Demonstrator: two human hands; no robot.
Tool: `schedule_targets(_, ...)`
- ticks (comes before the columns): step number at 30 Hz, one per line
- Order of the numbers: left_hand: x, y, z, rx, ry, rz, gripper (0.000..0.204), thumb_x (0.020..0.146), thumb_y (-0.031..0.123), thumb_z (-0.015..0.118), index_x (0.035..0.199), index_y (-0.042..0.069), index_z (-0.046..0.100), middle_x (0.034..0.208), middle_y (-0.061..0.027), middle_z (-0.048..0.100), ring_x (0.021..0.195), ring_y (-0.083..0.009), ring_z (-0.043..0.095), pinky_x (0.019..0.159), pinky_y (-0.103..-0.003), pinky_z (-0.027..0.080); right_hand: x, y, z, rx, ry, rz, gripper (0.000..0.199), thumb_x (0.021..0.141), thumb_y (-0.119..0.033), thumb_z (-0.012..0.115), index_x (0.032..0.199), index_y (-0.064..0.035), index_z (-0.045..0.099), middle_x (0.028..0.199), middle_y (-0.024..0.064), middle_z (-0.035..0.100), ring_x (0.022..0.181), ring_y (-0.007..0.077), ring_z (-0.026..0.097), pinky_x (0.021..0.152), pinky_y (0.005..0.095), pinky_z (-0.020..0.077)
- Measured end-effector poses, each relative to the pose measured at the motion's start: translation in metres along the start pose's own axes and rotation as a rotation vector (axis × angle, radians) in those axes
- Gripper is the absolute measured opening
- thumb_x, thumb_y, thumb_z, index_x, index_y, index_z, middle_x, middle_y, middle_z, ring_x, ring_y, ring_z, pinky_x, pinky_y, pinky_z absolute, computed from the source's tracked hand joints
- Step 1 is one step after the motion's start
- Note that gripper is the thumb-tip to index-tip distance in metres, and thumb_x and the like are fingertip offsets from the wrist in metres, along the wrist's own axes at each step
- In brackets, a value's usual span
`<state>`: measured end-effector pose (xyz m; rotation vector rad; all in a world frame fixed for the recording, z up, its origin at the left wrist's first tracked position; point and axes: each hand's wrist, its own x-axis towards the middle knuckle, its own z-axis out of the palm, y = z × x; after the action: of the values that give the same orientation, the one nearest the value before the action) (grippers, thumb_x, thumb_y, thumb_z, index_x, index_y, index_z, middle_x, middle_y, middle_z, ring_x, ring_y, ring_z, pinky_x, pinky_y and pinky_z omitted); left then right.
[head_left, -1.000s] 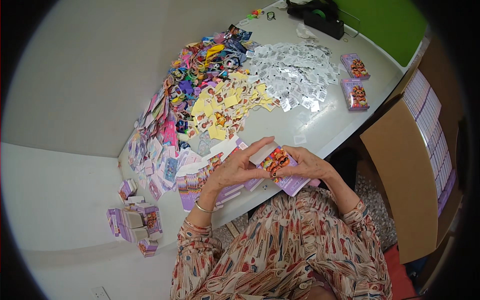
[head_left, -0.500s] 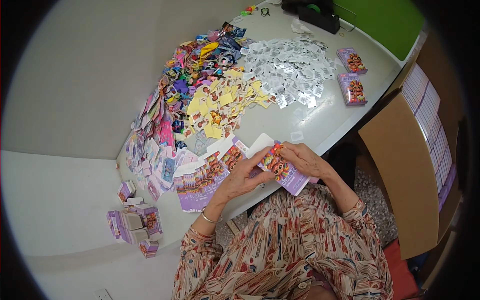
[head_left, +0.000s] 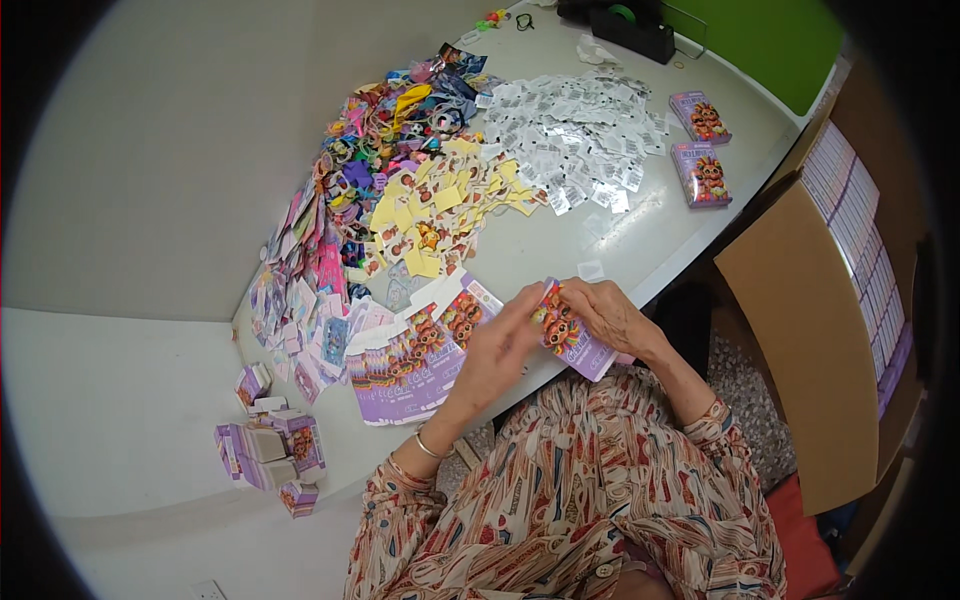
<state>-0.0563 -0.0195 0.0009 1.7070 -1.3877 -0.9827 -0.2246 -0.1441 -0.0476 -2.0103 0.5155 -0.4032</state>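
From where I watch through the head camera, the small purple box (head_left: 577, 340) is held in the air just in front of the person's body, over the near edge of the table (head_left: 545, 245), tilted, with its picture side facing up. The right hand (head_left: 618, 322) has it by the upper right side, fingers bent over and closed on the card. The left hand (head_left: 497, 345) is blurred; its fingertips reach the upper left end of the box, bent only a little, and I can't fairly tell whether they grip it or merely rest there. I'd judge the box light and springy, thin card with a smooth, slightly slick print, easy to dent mid-panel, so I would hold it by the long side edges and the folded corners. For labels, its front carries a colourful cartoon character above pale lettering on purple, and the fan of flat cartons (head_left: 395, 392) beside the left wrist bears the same print. The white printed slips (head_left: 575, 130) farther back show dark marks too small for me to read.
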Motion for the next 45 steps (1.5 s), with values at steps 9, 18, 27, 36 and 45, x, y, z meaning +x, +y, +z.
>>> schedule_targets(9, 0.017, -0.001, 0.001, -0.599, 0.126, -0.241, 0.028, 0.094, 0.011, 0.059, 0.120, -0.001, 0.063, 0.094, 0.0014, 0.066, 0.079, -0.0012, 0.055, 0.069, -0.016, 0.045, 0.000, 0.012, 0.006, -0.146, 0.032, -0.142, 0.025, 0.098, -0.015, 0.040, 0.112, 0.0009, 0.052, 0.098, 0.0180, 0.059, 0.079, 0.0353, 0.062, 0.068, 0.0405, 0.0488)
schedule_targets(18, 0.009, -0.008, 0.009, -0.177, 0.213, -0.091, 0.028, 0.094, 0.008, 0.055, 0.120, 0.001, 0.063, 0.075, 0.0021, 0.062, 0.062, -0.0016, 0.050, 0.053, -0.021, 0.039, 0.001, -0.003, 0.005, -0.017, 0.027, -0.054, 0.027, 0.101, -0.020, 0.039, 0.105, 0.0034, 0.053, 0.092, 0.0198, 0.058, 0.079, 0.0380, 0.060, 0.067, 0.0422, 0.0471)
schedule_targets(27, 0.010, -0.004, 0.004, -0.214, 0.192, -0.105, 0.027, 0.094, 0.006, 0.055, 0.119, 0.000, 0.063, 0.075, 0.0017, 0.060, 0.062, -0.0009, 0.047, 0.054, -0.019, 0.038, 0.000, -0.009, 0.000, -0.073, -0.028, -0.075, 0.024, 0.098, -0.017, 0.042, 0.107, 0.0030, 0.053, 0.102, 0.0176, 0.058, 0.081, 0.0362, 0.061, 0.069, 0.0424, 0.0491)
schedule_targets(36, -0.006, -0.003, 0.012, -0.077, 0.161, -0.062, 0.031, 0.094, 0.004, 0.053, 0.125, 0.000, 0.058, 0.080, -0.0006, 0.062, 0.067, -0.0015, 0.048, 0.057, -0.019, 0.039, 0.000, -0.002, 0.002, -0.063, -0.018, -0.076, 0.023, 0.095, -0.014, 0.044, 0.108, 0.0033, 0.053, 0.106, 0.0173, 0.058, 0.082, 0.0363, 0.061, 0.070, 0.0419, 0.0499)
schedule_targets(45, -0.003, -0.010, 0.020, -0.094, 0.208, 0.047, 0.033, 0.094, 0.005, 0.054, 0.127, -0.001, 0.056, 0.089, -0.0064, 0.068, 0.072, -0.0052, 0.053, 0.063, -0.021, 0.044, 0.001, 0.002, 0.004, -0.033, 0.057, -0.142, 0.032, 0.102, -0.025, 0.038, 0.106, 0.0018, 0.055, 0.080, 0.0241, 0.061, 0.073, 0.0378, 0.061, 0.064, 0.0409, 0.0477)
